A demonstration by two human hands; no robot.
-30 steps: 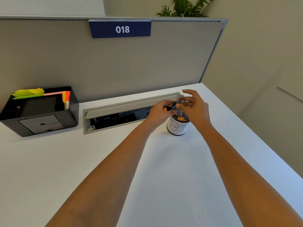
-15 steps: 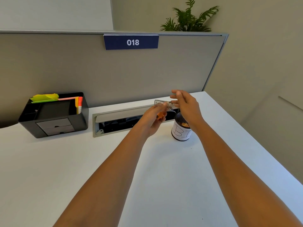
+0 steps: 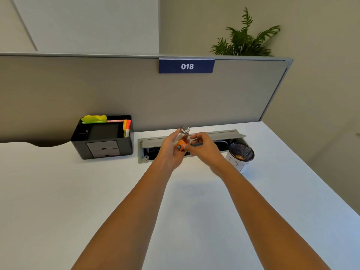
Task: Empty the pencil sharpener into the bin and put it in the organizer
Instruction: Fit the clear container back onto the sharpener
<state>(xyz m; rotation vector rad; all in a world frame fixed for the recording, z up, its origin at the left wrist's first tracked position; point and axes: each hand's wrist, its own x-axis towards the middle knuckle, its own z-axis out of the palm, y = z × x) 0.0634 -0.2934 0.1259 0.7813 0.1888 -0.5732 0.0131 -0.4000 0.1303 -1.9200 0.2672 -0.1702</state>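
– From my screen, the left hand (image 3: 171, 151) covers most of the sharpener (image 3: 181, 142). Can you see how its two parts join?

– No. The right hand (image 3: 204, 148) hides the bin (image 3: 242, 156) label partly, and the drawers of the organizer (image 3: 103, 138) look blurred.
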